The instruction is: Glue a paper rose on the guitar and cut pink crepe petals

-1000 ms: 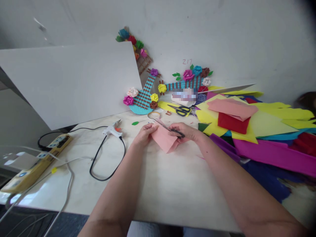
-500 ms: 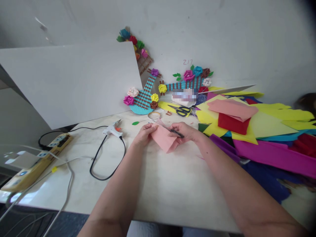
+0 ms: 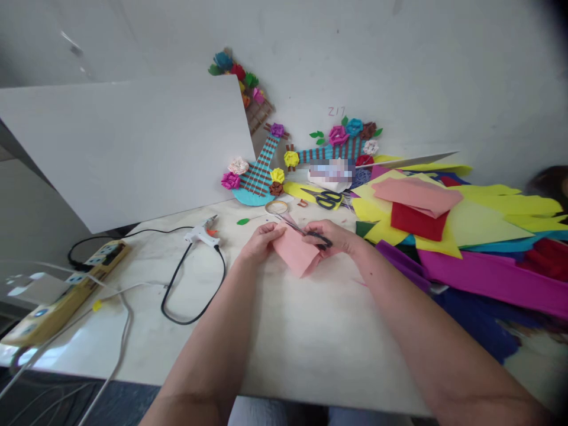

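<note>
While pink paper [image 3: 297,252] is pinched by the left hand [image 3: 261,241], black-handled scissors [image 3: 323,241] are gripped by the right hand [image 3: 336,234].
Thumb and fingers are closed on the paper's left side; the handles are encircled by right fingers, the blades set along the paper's upper edge. The paper is held over the table [image 3: 310,337], between both hands.

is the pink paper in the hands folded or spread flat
Folded, it seems: behind the front face of the pink paper, a second layer shows at the lower right, below the right hand.
</note>
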`<state>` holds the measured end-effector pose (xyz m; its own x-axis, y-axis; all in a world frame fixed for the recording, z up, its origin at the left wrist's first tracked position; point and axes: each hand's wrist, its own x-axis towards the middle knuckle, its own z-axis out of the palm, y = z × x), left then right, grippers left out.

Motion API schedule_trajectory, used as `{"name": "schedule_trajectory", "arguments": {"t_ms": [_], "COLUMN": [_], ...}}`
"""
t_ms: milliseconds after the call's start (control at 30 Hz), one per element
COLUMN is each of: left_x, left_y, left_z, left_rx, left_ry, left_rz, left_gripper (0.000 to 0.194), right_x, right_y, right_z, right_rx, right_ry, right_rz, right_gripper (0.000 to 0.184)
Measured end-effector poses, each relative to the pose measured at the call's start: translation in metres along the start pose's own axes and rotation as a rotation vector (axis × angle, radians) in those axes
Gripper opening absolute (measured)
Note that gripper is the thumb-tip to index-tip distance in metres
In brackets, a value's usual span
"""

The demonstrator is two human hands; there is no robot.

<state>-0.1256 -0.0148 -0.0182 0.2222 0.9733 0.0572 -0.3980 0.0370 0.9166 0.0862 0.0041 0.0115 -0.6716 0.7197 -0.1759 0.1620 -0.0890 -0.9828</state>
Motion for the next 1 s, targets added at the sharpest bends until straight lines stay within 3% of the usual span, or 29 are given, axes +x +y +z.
{"name": "schedule_trajectory", "arguments": {"t_ms": [233,567,767,1000], "left_x": [0.0,0.0002,0.0012,0.0028], "left_y": [-0.0016,-0.0016,-0.0022,-0.0026], "left_z": [0.0,0.0003,-0.0012,-0.0032], "left_rx": [0.022,0.012,0.024,0.018], "left_ry": [-0.02,-0.02,-0.024,0.044], "left_rz": [-0.014,-0.009,0.001,0.028], "left_gripper": [0.023,0.023,0.023,0.023], "right_x": [0.0021,0.0003,0.0035,0.0062], "right_y": [-0.0025,-0.0043,-0.0011,0.0002], "right_z": [0.0031,0.0062,0.0039,0.0047], "right_rx": [-0.16,-0.092,-0.093,-0.149], "right_ry": [0.036,0.078,0.082,0.194], "right_rz": [-0.128,-0.042,-0.075,-0.135], "right_gripper": [0.039,0.045,0.044,0.037]}}
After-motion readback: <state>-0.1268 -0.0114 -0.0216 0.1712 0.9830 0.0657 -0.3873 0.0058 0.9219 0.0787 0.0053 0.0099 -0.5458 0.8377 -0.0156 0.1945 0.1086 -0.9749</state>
